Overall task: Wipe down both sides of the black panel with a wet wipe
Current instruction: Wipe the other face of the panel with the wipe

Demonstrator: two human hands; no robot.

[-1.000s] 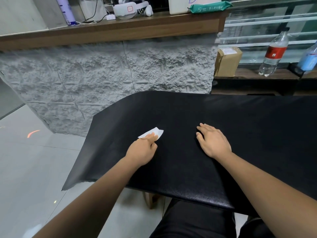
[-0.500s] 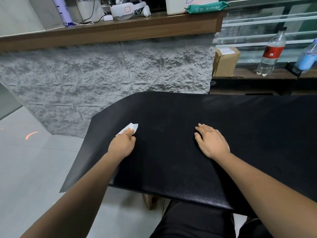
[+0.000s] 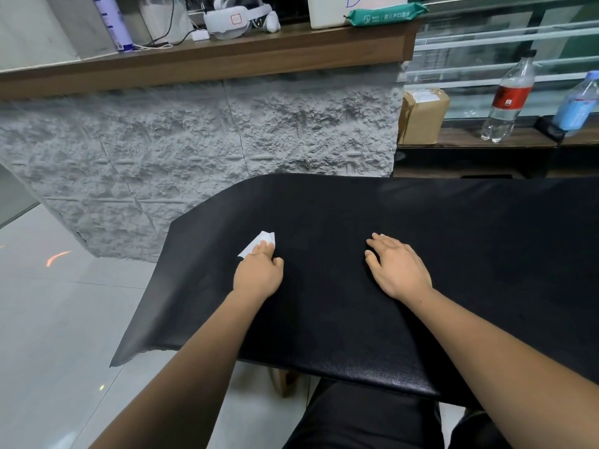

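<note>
1. Head view, the task's things: the black panel (image 3: pixel 324 218) lies flat and wide in front of the person. Its near edge is over their lap and its left end hangs past whatever carries it. The support is mostly hidden, with only a wooden leg (image 3: pixel 286 382) showing below. The wet wipe (image 3: pixel 261 241) is on the panel's left part, a folded white corner poking out ahead of the left hand (image 3: pixel 257 276).

2. Head view, the hands: the left fingers (image 3: pixel 265 251) are curled down over the wipe and press it onto the surface. The right hand (image 3: pixel 398 268) lies flat near the middle with its fingers (image 3: pixel 381 243) straight and slightly spread, holding nothing.

3. The step in hand looks like wiping the upper face, with the underside yet to do.

4. To do it well:
   - Steady the panel with the flat right palm, since the unsupported left end may flex or slide.
   - Run overlapping strokes with even pressure.
   - Spread more of the wipe under the fingers for fuller contact.
   - Carry each pass over the edges and the cut corner.

5. Head view, background: a green wipe pack (image 3: pixel 384 13) sits on the wooden shelf (image 3: pixel 227 61) above the textured wall, handy if the wipe dries out.
</note>
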